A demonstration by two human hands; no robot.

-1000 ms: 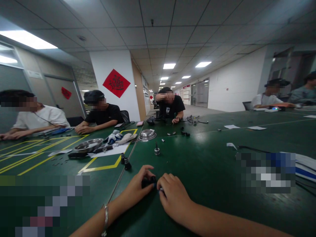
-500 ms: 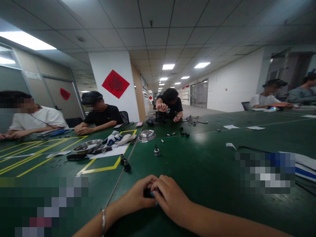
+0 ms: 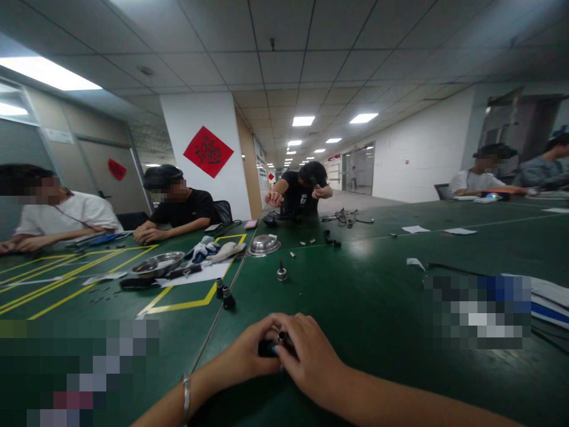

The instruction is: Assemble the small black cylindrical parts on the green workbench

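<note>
Both hands meet low in the middle of the view, just above the green table. My left hand (image 3: pixel 244 356) is curled closed around a small dark part with a bit of blue, mostly hidden by the fingers. My right hand (image 3: pixel 313 356) is closed over the same spot, its fingers on a small tubular metal piece (image 3: pixel 281 337) with a round open end. Whether the two pieces are joined, I cannot tell. Beyond my hands stand a small metal fitting with a thin upright stem (image 3: pixel 281 274) and two black cylindrical pieces (image 3: pixel 228 298).
On the green table (image 3: pixel 355 284) lie an upturned metal bowl (image 3: pixel 264 244), another metal bowl (image 3: pixel 158 264), gloves (image 3: pixel 226 251) and several small parts. A co-worker (image 3: pixel 306 190) sits opposite with both hands raised; others sit left and right. Cables (image 3: pixel 344 217) lie far back.
My right hand's fingers have shifted, and the round open end of the metal piece now shows between my hands. The co-worker opposite has spread their hands farther apart.
</note>
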